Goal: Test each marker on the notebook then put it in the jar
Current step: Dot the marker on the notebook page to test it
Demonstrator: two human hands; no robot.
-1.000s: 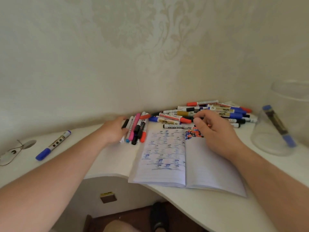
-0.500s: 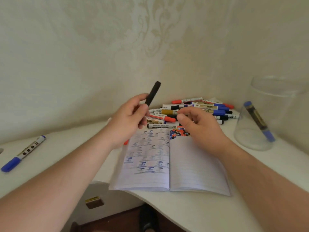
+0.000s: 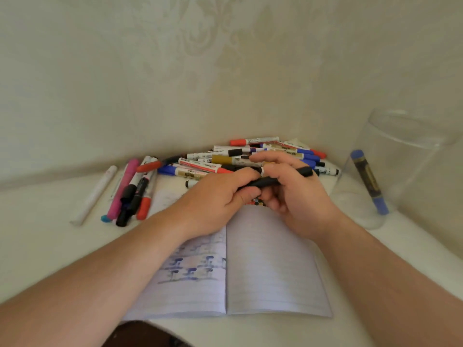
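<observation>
A black marker [image 3: 269,181] lies crosswise between both hands above the open notebook [image 3: 270,266]. My left hand [image 3: 215,199] grips its left part, and my right hand [image 3: 293,189] holds its right part, with the black end sticking out past the fingers. The clear jar [image 3: 400,156] stands at the right with one blue-capped marker [image 3: 369,182] leaning inside it. The notebook's left page carries blue scribbles; coloured dots near the top of the right page are mostly hidden by my hands.
A heap of markers [image 3: 250,156] lies against the wall behind the notebook. A smaller group of pink, black, red and white markers [image 3: 130,194] lies to the left. The white desk [image 3: 37,221] curves inward at the front edge.
My left hand lifted a black marker from the left group and carried it over the notebook. My right hand came up and took hold of its other end.
</observation>
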